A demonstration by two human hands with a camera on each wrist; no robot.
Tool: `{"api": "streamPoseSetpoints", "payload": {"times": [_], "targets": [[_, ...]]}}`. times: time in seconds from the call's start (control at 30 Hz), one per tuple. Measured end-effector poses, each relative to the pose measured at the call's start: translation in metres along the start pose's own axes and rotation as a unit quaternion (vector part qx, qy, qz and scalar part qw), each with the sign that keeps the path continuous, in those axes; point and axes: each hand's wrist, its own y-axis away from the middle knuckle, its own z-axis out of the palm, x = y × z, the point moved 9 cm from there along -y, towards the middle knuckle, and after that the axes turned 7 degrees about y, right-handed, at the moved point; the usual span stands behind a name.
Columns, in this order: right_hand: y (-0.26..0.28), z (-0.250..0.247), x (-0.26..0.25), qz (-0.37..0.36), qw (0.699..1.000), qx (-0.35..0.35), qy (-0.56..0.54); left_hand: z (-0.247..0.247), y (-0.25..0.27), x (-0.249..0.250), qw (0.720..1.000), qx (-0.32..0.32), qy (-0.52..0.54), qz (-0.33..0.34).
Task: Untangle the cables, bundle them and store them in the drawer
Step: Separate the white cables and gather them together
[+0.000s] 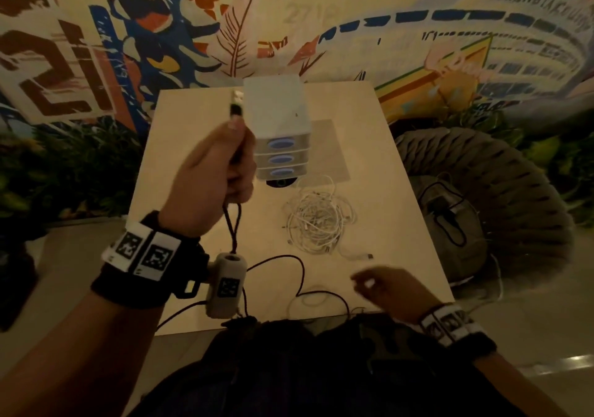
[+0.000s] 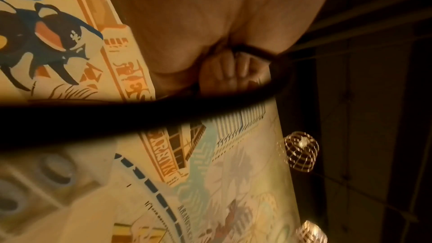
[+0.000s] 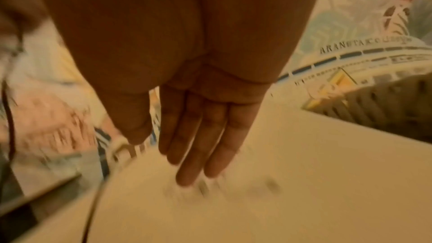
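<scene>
My left hand (image 1: 221, 163) is raised over the table and grips a black cable (image 1: 232, 224), whose USB plug (image 1: 237, 103) sticks up above my fist. The cable hangs down and loops across the near table edge (image 1: 302, 275). In the left wrist view my curled fingers (image 2: 224, 73) clamp the black cable (image 2: 140, 115). A tangled heap of white cables (image 1: 316, 220) lies mid-table. Behind it stands a small white drawer unit (image 1: 279, 127) with three shut drawers. My right hand (image 1: 382, 285) hovers low near the front right, fingers (image 3: 201, 147) straight and holding nothing.
A light wooden table (image 1: 385, 191) carries everything. A grey woven pouf with a bag (image 1: 482, 211) sits to the right of it. A painted mural wall (image 1: 321, 31) stands behind. Dark plants (image 1: 64, 172) fill the left side. My lap lies under the near edge.
</scene>
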Motion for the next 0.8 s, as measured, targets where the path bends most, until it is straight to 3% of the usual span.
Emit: {"api": "streamPoseSetpoints", "payload": {"times": [0.07,0.13,0.23,0.37,0.63,0.8], "targets": [[-0.003,-0.069,-0.046,-0.072,0.986,0.131,-0.076,0.014,0.003,-0.015,0.998,-0.046,-0.027,-0.025],[0.004,-0.135,-0.097,-0.146,0.95,0.231,-0.148,0.026,0.006,-0.022,0.996,-0.07,-0.04,-0.027],[0.013,-0.191,-0.165,-0.221,0.921,0.258,-0.19,0.038,0.009,-0.028,0.993,-0.095,-0.059,-0.034],[0.005,-0.204,-0.218,-0.248,0.925,0.257,-0.131,0.043,0.011,-0.028,0.986,-0.128,-0.101,-0.03],[-0.003,-0.216,-0.21,-0.259,0.885,0.305,-0.239,0.029,0.007,-0.004,0.984,-0.093,-0.147,0.031],[-0.001,-0.231,-0.183,-0.255,0.893,0.312,-0.199,0.004,-0.002,0.004,0.99,-0.019,-0.131,0.054]]}}
